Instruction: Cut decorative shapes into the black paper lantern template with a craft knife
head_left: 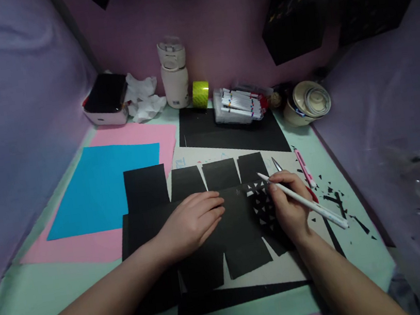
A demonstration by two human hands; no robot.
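Observation:
My left hand (pixel 195 221) lies flat on a sheet of black paper (pixel 239 226), fingers stretched out together. Flaps are cut along the paper's upper and lower edges, and small triangular holes (pixel 263 207) pierce its right part. Over that part, my right hand (pixel 291 203) is closed round a white pen (pixel 310 203), whose tip points up and left. A pointed metal blade (pixel 276 164) shows just beyond the fingers, with a red handle (pixel 312 195) partly hidden behind the hand; these look like scissors.
Blue paper (pixel 101 188) and pink paper (pixel 78 249) lie left. At the back stand a white bottle (pixel 176 81), yellow tape roll (pixel 200 94), box of markers (pixel 239 105) and round container (pixel 306 102). A pink cutter (pixel 304 167) and black scraps (pixel 333 197) lie right.

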